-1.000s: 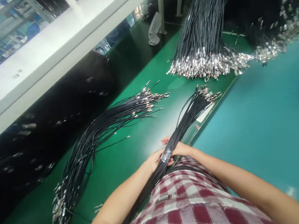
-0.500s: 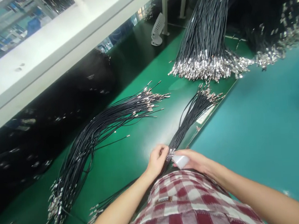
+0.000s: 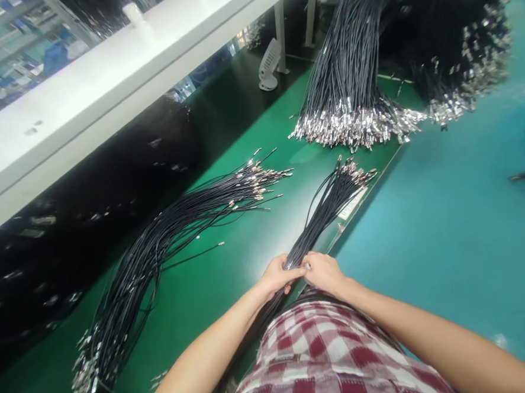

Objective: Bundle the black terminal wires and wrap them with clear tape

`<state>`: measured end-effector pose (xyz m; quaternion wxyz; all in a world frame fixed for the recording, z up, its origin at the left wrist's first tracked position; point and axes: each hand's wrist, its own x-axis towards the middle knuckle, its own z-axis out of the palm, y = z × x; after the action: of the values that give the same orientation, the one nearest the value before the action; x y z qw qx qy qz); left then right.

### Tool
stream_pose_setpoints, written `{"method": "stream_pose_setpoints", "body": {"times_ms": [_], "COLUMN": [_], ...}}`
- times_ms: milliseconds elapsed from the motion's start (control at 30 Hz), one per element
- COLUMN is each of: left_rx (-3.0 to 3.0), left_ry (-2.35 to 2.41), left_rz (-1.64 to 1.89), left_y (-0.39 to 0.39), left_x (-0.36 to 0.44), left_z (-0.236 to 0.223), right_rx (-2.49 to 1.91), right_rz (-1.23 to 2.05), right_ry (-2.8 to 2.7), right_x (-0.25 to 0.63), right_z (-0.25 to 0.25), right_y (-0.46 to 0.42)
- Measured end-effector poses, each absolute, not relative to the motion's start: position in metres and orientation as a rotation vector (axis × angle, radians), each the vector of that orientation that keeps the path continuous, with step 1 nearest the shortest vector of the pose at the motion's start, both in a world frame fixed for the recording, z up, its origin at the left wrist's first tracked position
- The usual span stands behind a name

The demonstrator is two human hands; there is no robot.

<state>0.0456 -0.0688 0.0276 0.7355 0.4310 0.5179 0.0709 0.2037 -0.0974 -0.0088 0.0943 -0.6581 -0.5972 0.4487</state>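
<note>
A bundle of thin black cables (image 3: 319,217) with metal-tipped ends lies slantwise along the green table's front edge, close to my body. My left hand (image 3: 277,277) is closed round the bundle, its thumb stretched across the top toward the right. Pressed against the bundle's right side is my right hand (image 3: 326,272), its fingers curled in. A tiny pale spot shows at its fingertips, but what it holds is mostly hidden. To the left lies a bigger loose bundle of black cables (image 3: 158,232), curving across the table with silvery tips at both ends.
Thick heaps of black cables (image 3: 351,54) hang over the far right of the green table (image 3: 232,281). A white shelf edge (image 3: 82,95) runs above the left side. A small white fan (image 3: 269,65) stands at the back. Blue-green floor (image 3: 446,227) lies to the right.
The shiny pale grey piece that showed in my right hand is now out of sight. My right hand has turned and closed in on the bundle; my left thumb now lies across it.
</note>
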Motion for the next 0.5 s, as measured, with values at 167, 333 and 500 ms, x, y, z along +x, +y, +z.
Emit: {"method": "stream_pose_setpoints", "body": {"times_ms": [167, 333, 500], "left_rx": [1.067, 1.695, 2.131], "left_ry": [1.06, 1.63, 1.668], "left_rz": [-0.025, -0.076, 0.025], "left_y": [-0.054, -0.022, -0.024], "left_x": [0.028, 0.012, 0.012], "left_z": [0.053, 0.033, 0.055], "right_rx": [-1.978, -1.337, -1.204], "right_rz": [1.591, 2.132, 2.042], "right_ry": [-1.398, -0.33, 0.116], "right_x": [0.212, 0.221, 0.205], "right_z": [-0.012, 0.007, 0.047], "right_y": [-0.095, -0.091, -0.061]}}
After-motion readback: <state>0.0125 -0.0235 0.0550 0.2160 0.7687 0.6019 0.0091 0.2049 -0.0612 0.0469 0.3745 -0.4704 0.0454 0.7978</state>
